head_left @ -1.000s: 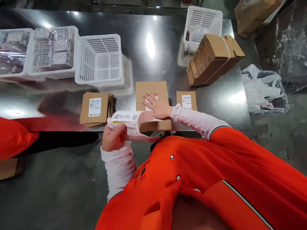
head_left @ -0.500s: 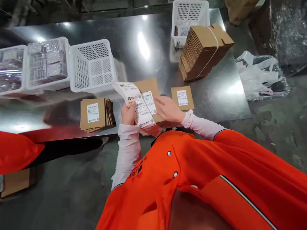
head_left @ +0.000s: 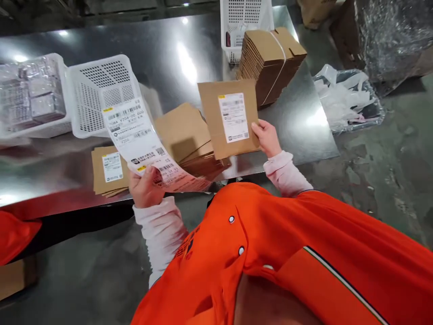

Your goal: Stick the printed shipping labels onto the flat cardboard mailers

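Note:
My left hand [head_left: 146,186] is closed on a long strip of printed labels [head_left: 135,131], which rises to the upper left and trails down to the right. Between thumb and fingers, my right hand [head_left: 267,136] pinches the right edge of a labelled cardboard mailer [head_left: 232,117], raised above the table. Plain cardboard mailers [head_left: 184,128] are stacked between my hands, partly covered by the label strip. A pile of labelled mailers [head_left: 110,169] lies left of my left hand.
White baskets [head_left: 98,95] stand on the metal table [head_left: 169,58] at left, one holding wrapped boxes [head_left: 47,97]. Behind the right hand are strapped cardboard [head_left: 270,58] and another basket [head_left: 246,11]. Plastic bags [head_left: 348,99] lie right. Another person's orange sleeve [head_left: 16,234] shows at left.
My right hand has moved right and up, now gripping a labelled mailer. My left hand has moved left with the strip, uncovering more of the plain mailers. The view has shifted right.

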The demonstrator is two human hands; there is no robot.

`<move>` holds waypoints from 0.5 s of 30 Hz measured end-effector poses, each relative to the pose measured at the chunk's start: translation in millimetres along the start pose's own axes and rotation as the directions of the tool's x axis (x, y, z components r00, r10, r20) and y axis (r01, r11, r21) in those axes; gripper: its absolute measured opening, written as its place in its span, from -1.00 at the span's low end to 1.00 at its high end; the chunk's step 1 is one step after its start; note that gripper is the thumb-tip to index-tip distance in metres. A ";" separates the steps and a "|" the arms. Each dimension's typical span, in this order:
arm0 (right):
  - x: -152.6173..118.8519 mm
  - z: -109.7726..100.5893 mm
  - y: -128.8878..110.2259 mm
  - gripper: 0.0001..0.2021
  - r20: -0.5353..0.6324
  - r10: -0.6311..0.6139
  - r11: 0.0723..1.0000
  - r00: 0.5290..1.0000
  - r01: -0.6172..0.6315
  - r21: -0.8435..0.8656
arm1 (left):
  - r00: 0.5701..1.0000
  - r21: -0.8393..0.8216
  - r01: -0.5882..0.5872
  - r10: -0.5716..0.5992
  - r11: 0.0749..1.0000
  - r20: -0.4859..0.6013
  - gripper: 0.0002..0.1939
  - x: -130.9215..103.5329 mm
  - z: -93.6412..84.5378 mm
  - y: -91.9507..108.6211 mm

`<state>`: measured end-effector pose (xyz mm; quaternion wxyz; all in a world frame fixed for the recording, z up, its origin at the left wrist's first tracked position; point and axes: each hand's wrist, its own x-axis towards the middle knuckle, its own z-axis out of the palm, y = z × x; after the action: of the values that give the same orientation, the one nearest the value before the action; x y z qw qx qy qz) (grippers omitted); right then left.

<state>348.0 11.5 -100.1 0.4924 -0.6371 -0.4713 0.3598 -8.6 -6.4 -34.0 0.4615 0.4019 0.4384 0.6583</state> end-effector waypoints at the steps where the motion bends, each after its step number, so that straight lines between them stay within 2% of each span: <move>1: 6.2 -15.7 5.9 -0.42 -0.031 0.050 0.995 0.998 -0.052 -0.084 | 1.000 0.001 -0.004 0.004 1.000 0.026 -0.60 -8.5 -0.9 4.0; 3: 11.4 -30.6 8.7 -0.41 -0.068 0.108 0.948 0.992 -0.123 -0.292 | 0.997 0.000 -0.015 0.015 1.000 0.076 -0.58 -26.7 2.1 5.4; 4: 9.1 -28.2 4.9 -0.40 -0.031 0.110 0.926 0.993 -0.114 -0.361 | 0.995 0.000 -0.019 0.019 1.000 0.094 -0.55 -35.8 6.0 2.8; 5: 3.2 -19.8 -2.0 -0.37 0.070 0.098 0.927 0.993 -0.065 -0.370 | 0.993 0.010 -0.014 0.013 1.000 0.114 -0.53 -44.5 10.9 -1.6; 6: -5.8 -6.6 -11.3 -0.33 0.227 0.066 0.953 0.972 0.006 -0.303 | 0.990 0.037 0.001 -0.006 0.999 0.140 -0.53 -52.4 16.4 -7.1; 7: -17.4 9.6 -21.9 -0.30 0.403 0.008 0.984 0.915 0.065 -0.167 | 0.982 0.083 0.029 -0.044 0.996 0.183 -0.55 -58.9 21.8 -13.3; 8: -30.5 26.8 -32.7 -0.28 0.545 -0.070 0.996 0.835 0.084 0.000 | 0.965 0.144 0.068 -0.102 0.987 0.242 -0.57 -63.9 26.7 -19.4; 9: -43.8 43.2 -42.7 -0.29 0.601 -0.137 0.988 0.787 0.067 0.138 | 0.940 0.204 0.109 -0.168 0.973 0.298 -0.55 -67.0 30.6 -25.2; 10: -56.0 57.1 -51.2 -0.36 0.611 -0.172 0.973 0.772 0.038 0.226 | 0.916 0.247 0.145 -0.224 0.958 0.332 -0.52 -68.5 33.6 -30.2; 11: -66.1 67.8 -57.6 -0.43 0.615 -0.177 0.966 0.768 0.016 0.258 | 0.907 0.261 0.172 -0.256 0.950 0.334 -0.48 -68.4 35.5 -34.5; 12: -73.1 74.8 -62.2 -0.50 0.626 -0.157 0.971 0.764 0.002 0.240 | 0.918 0.250 0.193 -0.265 0.949 0.296 -0.47 -67.4 36.7 -38.0; 15: -72.9 78.4 -69.6 -0.56 0.682 -0.083 0.996 0.727 0.042 0.077 | 0.968 0.192 0.229 -0.244 0.954 0.055 -0.55 -64.7 39.4 -45.3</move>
<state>236.9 -30.6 -53.3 0.3138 -0.4296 -0.6303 0.5654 56.1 -51.8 -73.5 0.5146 0.4129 0.5238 0.5388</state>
